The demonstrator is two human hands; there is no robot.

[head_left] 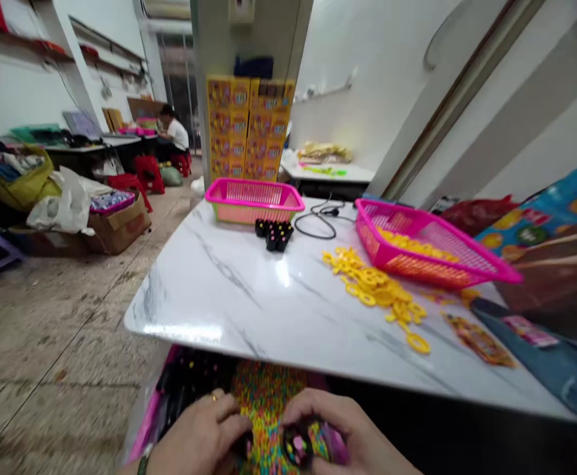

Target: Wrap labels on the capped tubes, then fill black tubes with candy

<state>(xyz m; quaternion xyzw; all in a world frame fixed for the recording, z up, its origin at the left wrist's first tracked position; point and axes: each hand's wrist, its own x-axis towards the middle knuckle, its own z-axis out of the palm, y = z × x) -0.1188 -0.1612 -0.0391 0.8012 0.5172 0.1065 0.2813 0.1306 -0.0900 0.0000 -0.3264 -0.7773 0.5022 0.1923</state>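
Note:
Below the table's front edge, a pink-rimmed bin [146, 422] holds a mass of tiny multicoloured pellets [266, 389]. Several black tube-like pieces [196, 376] with small coloured dots lie at its left side. My right hand [347, 422] curls around a black round-ended piece [295, 447] with a pink and yellow centre, just over the pellets. A purple object [336, 447] and some pellets show between its fingers. My left hand [202, 432], wearing a ring, is closed at the pellets' left; a dark piece [243, 445] partly shows at its fingertips.
On the marble-patterned table [209, 277] lie yellow ring-ended pieces [374, 287], a black cluster of tubes [274, 234] and a black cable [318, 224]. A pink-green basket [256, 204] and a pink basket [377, 247] stand there. Yellow boxes [248, 128] are stacked behind. A person [173, 135] sits far left.

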